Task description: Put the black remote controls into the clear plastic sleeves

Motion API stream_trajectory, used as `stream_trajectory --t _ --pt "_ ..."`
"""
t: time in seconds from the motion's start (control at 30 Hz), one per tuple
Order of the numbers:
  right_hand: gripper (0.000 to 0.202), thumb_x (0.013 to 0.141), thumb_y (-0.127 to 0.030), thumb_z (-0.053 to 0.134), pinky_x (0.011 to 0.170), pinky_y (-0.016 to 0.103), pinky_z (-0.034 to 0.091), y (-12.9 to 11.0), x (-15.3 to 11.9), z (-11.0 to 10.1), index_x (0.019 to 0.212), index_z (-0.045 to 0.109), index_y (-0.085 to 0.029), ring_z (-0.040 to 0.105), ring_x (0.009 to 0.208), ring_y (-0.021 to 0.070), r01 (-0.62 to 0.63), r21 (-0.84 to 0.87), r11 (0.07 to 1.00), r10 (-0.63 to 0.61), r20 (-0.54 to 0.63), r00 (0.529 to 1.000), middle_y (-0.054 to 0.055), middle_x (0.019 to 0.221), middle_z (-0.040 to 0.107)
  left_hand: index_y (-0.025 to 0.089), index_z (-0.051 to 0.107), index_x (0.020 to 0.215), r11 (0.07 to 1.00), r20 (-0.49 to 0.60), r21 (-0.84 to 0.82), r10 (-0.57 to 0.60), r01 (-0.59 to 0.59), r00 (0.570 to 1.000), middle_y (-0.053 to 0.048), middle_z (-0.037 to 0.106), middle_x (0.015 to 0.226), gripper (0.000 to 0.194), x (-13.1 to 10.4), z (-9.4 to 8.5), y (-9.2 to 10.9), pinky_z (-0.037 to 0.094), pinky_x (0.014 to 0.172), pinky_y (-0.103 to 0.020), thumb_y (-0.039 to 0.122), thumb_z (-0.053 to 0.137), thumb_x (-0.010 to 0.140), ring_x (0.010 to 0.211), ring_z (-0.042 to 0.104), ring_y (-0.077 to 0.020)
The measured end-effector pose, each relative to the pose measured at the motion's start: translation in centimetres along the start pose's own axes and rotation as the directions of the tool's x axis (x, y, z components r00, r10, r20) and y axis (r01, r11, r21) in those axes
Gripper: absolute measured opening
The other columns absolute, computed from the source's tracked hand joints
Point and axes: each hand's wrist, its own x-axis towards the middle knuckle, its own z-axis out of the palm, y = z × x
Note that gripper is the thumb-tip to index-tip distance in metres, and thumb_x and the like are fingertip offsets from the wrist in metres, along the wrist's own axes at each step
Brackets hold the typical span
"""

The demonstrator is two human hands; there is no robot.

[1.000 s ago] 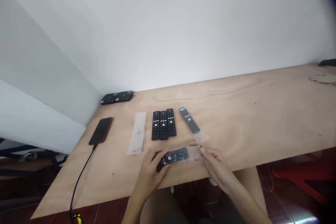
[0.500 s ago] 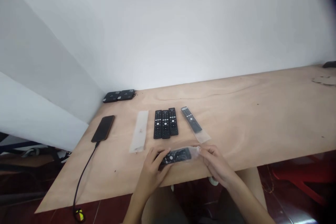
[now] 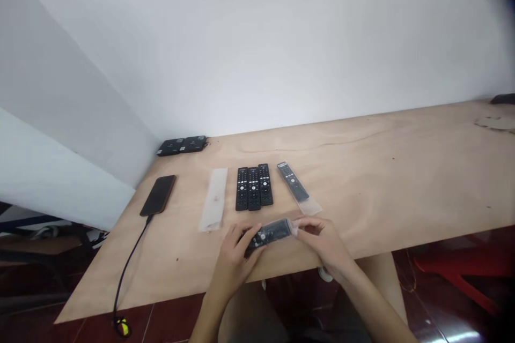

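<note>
A black remote in a clear plastic sleeve (image 3: 273,231) is held above the table's front edge. My left hand (image 3: 238,251) is closed round its left end, covering that part. At the right end, my right hand (image 3: 316,233) pinches the sleeve's plastic. Beyond the hands, three black remotes (image 3: 253,188) lie side by side, without sleeves. To their right, another remote (image 3: 293,181) lies slanted, partly in a sleeve that extends past its lower end. A flat whitish plastic sleeve (image 3: 214,201) lies to their left.
On the left of the wooden table (image 3: 362,171) lies a phone (image 3: 158,196) with a black cable (image 3: 131,257) running over the front edge. Two black boxes (image 3: 182,146) sit at the back left by the wall. A red chair (image 3: 462,273) is at the lower right.
My right hand has moved left, nearer my left hand, and the loose end of the sleeve is now gathered at the remote's end. The held remote's right end is tilted up slightly more.
</note>
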Motion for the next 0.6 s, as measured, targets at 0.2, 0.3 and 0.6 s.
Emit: stream_trajectory --t 0.2,0.3,0.6 --pt "0.037 0.084 -0.059 0.090 0.098 0.040 0.058 -0.2 -0.3 0.4 0.090 0.091 -0.022 0.075 0.111 0.0336 0.012 0.015 1.000 -0.013 0.064 0.998 0.009 0.110 0.085 0.030 0.060 0.154 1.000 0.027 -0.027 0.002 -0.002 1.000 -0.012 0.067 0.129 0.053 -0.4 0.0 -0.1 0.062 0.101 -0.046 0.024 0.072 0.103 0.119 0.068 -0.0289" --pt "0.033 0.084 -0.056 0.091 0.102 0.043 0.059 -0.4 -0.5 0.8 0.094 0.091 -0.025 0.075 0.116 0.0349 0.017 0.045 0.999 -0.021 0.100 0.995 0.009 0.116 0.085 0.029 0.059 0.156 0.999 0.026 -0.027 0.029 -0.029 0.999 -0.012 0.067 0.128 0.056 -0.3 -0.2 0.0 0.062 0.101 -0.045 0.022 0.073 0.103 0.118 0.067 -0.0274" --pt "0.035 0.086 -0.058 0.089 0.098 0.042 0.060 -0.5 -0.8 1.2 0.094 0.091 -0.024 0.076 0.107 0.0335 0.014 0.038 0.999 -0.016 0.071 0.997 0.009 0.109 0.085 0.031 0.055 0.161 0.994 0.049 -0.063 0.090 -0.087 0.995 -0.012 0.068 0.128 0.063 0.0 -0.2 0.4 0.062 0.100 -0.044 0.021 0.074 0.102 0.118 0.067 -0.0276"
